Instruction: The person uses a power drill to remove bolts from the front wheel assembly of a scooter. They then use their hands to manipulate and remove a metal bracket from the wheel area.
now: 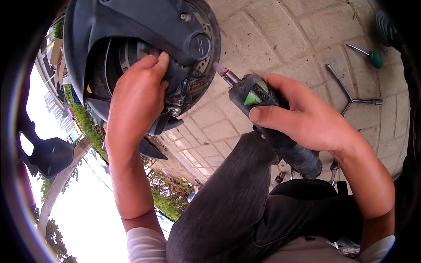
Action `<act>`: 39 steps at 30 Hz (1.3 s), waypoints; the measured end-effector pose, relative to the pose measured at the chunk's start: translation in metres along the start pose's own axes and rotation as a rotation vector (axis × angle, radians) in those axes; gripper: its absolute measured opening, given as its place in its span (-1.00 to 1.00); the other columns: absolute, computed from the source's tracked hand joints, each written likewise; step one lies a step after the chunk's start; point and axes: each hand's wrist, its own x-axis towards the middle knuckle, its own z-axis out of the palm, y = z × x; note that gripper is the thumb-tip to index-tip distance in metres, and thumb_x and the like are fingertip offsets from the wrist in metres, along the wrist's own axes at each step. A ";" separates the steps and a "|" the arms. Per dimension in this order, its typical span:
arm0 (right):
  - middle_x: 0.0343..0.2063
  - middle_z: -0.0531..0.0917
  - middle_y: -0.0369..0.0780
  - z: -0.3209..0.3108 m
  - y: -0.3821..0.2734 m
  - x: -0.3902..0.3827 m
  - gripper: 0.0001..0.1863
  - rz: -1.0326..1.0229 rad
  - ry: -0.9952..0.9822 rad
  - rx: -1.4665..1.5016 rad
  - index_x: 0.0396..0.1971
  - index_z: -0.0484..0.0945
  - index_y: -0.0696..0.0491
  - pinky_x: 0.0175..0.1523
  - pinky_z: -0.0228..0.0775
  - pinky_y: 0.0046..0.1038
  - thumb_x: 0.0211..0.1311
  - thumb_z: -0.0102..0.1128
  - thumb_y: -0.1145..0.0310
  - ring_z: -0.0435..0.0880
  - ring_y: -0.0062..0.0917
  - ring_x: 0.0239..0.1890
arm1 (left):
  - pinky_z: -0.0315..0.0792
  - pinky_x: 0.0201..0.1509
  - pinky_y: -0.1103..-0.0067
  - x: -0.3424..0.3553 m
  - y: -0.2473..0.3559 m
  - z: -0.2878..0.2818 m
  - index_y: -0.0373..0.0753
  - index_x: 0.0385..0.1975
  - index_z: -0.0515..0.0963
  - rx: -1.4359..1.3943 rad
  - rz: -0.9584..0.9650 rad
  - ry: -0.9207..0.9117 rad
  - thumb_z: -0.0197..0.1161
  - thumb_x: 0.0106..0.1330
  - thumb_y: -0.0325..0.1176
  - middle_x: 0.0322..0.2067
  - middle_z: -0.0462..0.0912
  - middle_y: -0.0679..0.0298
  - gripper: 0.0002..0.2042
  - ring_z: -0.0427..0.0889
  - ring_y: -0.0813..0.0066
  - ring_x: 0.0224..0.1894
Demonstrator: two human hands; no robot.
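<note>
My left hand (pixel 139 90) reaches to the opening in the black plastic fender (pixel 144 22) of a two-wheeler's wheel. Its fingers are curled in, with thumb and fingertips at the panel's inner edge; whatever they pinch is hidden. Around the opening show a perforated brake disc (pixel 204 65) and a brake caliper (pixel 197 84). In my right hand (pixel 307 111) is a dark, taped die grinder (pixel 280 136) with a green patch, the thumb lying along its body. Its pink, cone-shaped grinding stone (pixel 220 69) points at the wheel and is apart from it.
On the paving (pixel 280 39) to the right lie a green-handled screwdriver (pixel 375 59) and a three-armed wrench (pixel 349 100). My dark-trousered knee (pixel 237 171) rises below the grinder. A black mirror-like part (pixel 51 153) is at far left, with hedges (pixel 79 114) beyond.
</note>
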 end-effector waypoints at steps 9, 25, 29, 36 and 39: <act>-0.57 0.55 -0.28 0.001 0.003 0.001 -0.56 0.028 -0.011 0.032 -0.17 0.54 0.24 -0.39 0.31 -0.45 0.17 0.22 0.14 0.49 -0.61 -0.50 | 0.41 -0.20 0.30 -0.001 0.004 0.013 -0.37 -0.01 0.58 -0.007 -0.059 0.134 0.36 0.16 -0.49 -0.37 0.49 0.03 -0.64 0.55 -0.03 -0.29; -0.50 0.64 -0.11 0.010 -0.011 0.006 -0.55 -0.067 -0.045 0.050 -0.19 0.52 0.29 -0.26 0.43 -0.38 0.12 0.18 0.16 0.65 -0.42 -0.41 | 0.50 -0.12 0.34 0.002 0.014 0.010 -0.42 -0.03 0.60 0.062 -0.158 0.154 0.42 0.18 -0.30 -0.25 0.66 -0.05 -0.59 0.64 -0.03 -0.22; -0.51 0.65 -0.12 0.006 -0.017 0.005 -0.57 -0.087 -0.089 0.105 -0.21 0.53 0.28 -0.25 0.44 -0.38 0.12 0.17 0.17 0.65 -0.41 -0.41 | 0.49 -0.15 0.32 0.004 0.003 0.004 -0.43 -0.01 0.59 0.028 -0.118 0.085 0.41 0.19 -0.30 -0.28 0.64 -0.06 -0.58 0.64 -0.04 -0.24; -0.57 0.58 -0.21 0.000 -0.016 0.005 -0.62 -0.079 -0.023 0.119 -0.25 0.55 0.22 -0.34 0.38 -0.41 0.12 0.19 0.18 0.56 -0.50 -0.51 | 0.47 -0.20 0.27 0.012 0.011 -0.006 -0.44 -0.23 0.56 0.077 -0.211 -0.016 0.42 0.18 -0.27 -0.37 0.63 -0.10 -0.66 0.63 -0.10 -0.28; -0.60 0.54 -0.27 0.000 -0.017 0.005 -0.65 -0.073 -0.014 0.172 -0.27 0.56 0.19 -0.40 0.34 -0.44 0.13 0.19 0.18 0.51 -0.57 -0.55 | 0.45 -0.23 0.22 0.019 0.013 -0.011 -0.40 -0.36 0.50 0.089 -0.245 -0.122 0.41 0.18 -0.25 -0.44 0.62 -0.11 -0.68 0.62 -0.14 -0.28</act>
